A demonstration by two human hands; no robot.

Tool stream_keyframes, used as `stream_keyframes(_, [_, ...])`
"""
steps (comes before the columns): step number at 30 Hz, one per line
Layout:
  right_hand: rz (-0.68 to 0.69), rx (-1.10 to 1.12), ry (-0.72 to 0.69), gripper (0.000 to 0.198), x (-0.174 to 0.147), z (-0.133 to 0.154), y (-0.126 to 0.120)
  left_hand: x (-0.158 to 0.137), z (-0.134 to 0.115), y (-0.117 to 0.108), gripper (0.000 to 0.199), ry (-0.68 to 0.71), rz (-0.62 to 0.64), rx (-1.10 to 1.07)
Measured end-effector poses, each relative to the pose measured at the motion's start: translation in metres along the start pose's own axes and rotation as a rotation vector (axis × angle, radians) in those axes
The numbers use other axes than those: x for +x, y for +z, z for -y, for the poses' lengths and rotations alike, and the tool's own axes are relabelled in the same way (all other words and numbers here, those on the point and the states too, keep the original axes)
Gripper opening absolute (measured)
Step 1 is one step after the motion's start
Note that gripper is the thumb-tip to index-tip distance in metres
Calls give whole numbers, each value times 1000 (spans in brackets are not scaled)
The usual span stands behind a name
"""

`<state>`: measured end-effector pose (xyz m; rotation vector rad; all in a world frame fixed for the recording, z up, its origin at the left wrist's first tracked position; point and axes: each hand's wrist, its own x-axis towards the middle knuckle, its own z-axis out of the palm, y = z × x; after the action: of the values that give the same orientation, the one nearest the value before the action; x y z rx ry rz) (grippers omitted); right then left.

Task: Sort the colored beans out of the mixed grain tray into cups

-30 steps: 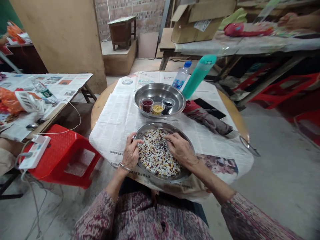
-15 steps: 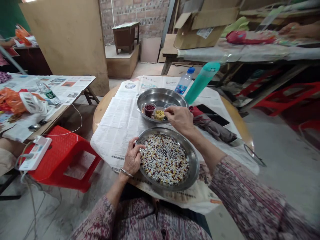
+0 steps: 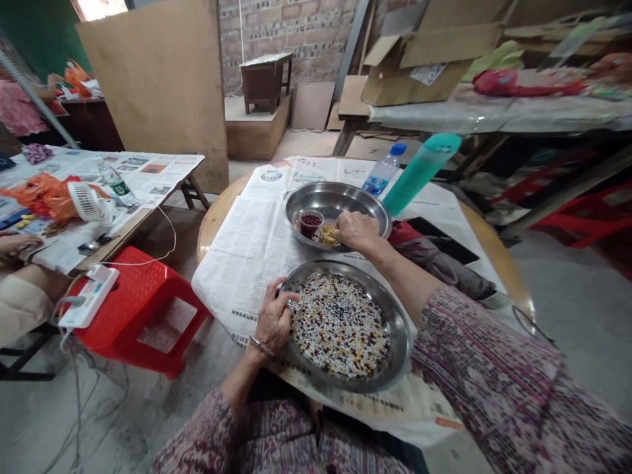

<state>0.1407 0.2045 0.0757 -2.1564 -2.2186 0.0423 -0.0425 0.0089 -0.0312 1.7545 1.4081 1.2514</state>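
Note:
My left hand (image 3: 274, 318) holds the left rim of the near metal basin (image 3: 401, 355), thumb over the edge and fingers outside. Spread across its bottom is a mix of white, dark red, yellow and black grains and beans (image 3: 340, 326). My right hand (image 3: 359, 230) reaches into the far metal basin (image 3: 320, 189), its fingers bent down and drawn together; whatever is at their tips is hidden. Just left of it stand a clear cup of dark red beans (image 3: 311, 222) and a cup of yellow kernels (image 3: 328, 235), partly covered by the fingers.
Newspaper (image 3: 237, 250) covers the round table. Behind the far basin stand a blue-capped water bottle (image 3: 382, 172) and a tall green bottle (image 3: 419, 174). A folded umbrella (image 3: 444, 263) lies to the right. At left are a red stool (image 3: 143, 303) with a power strip (image 3: 91, 296) and another person's leg.
The whole view has shifted, so the table sits farther right and slightly lower. My right hand has moved deeper into the far basin, beside the cups. My left hand keeps its hold on the near rim.

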Motion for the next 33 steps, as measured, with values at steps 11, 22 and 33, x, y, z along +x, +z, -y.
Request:
stream_keyframes(11, [-244,362,-152,25,-54,-17,3,1,0,-1,40,17,8,16])
stream_keyframes(22, [21,137,-761,20,-213,-18,77,2,-5,-4,37,10,27,44])
stream_keyframes(33, [-218,183,-375,22,-143,-7,72,-1,-7,-5,37,-6,14,30])
